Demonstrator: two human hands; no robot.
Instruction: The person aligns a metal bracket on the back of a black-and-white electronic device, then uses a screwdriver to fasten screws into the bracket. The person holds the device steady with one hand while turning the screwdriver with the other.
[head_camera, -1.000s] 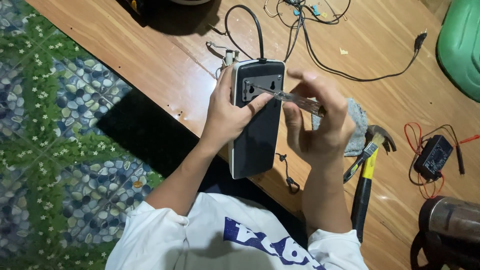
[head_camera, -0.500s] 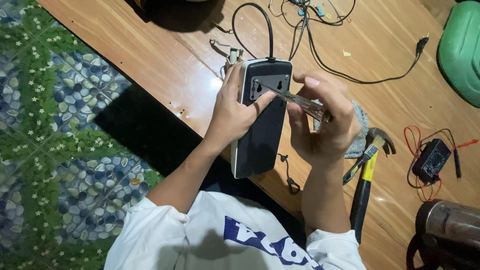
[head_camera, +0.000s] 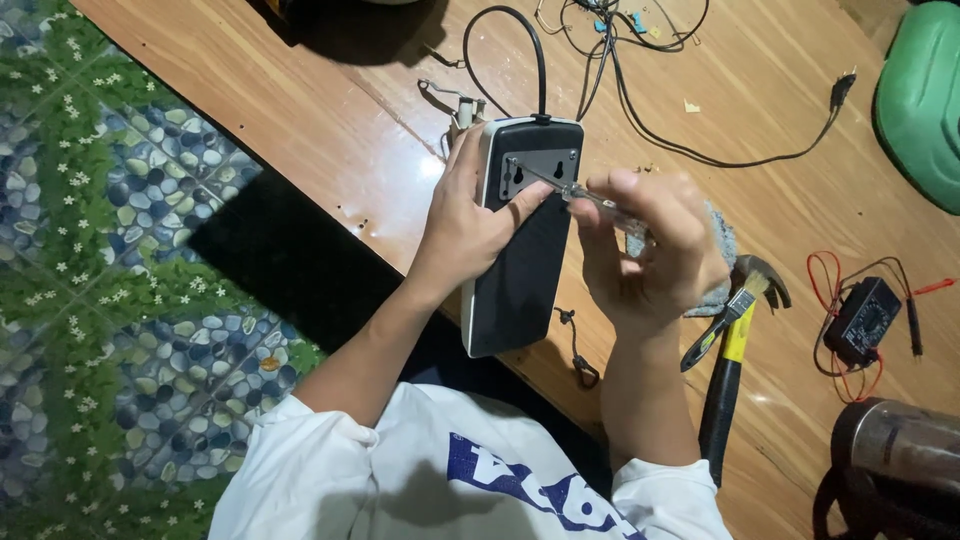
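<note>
My left hand (head_camera: 468, 225) grips a long black box with a white edge (head_camera: 520, 270), holding it tilted over the wooden table (head_camera: 320, 130). A grey metal plate with keyhole slots (head_camera: 540, 172) sits at the box's far end. My right hand (head_camera: 650, 255) is closed on a slim screwdriver (head_camera: 575, 193) whose tip rests at the plate's left corner. A black cable (head_camera: 520, 50) leaves the top of the box.
A yellow-handled hammer (head_camera: 728, 375) and a small brush (head_camera: 722, 322) lie right of my hands on a grey cloth (head_camera: 720, 240). A black multimeter with red leads (head_camera: 862, 320), a green container (head_camera: 925, 100), tangled wires (head_camera: 640, 30) and a dark cylinder (head_camera: 895, 450) surround them. Patterned floor lies left.
The view has shifted slightly, so the box and both hands sit a little higher and further right; the screwdriver tip stays on the plate.
</note>
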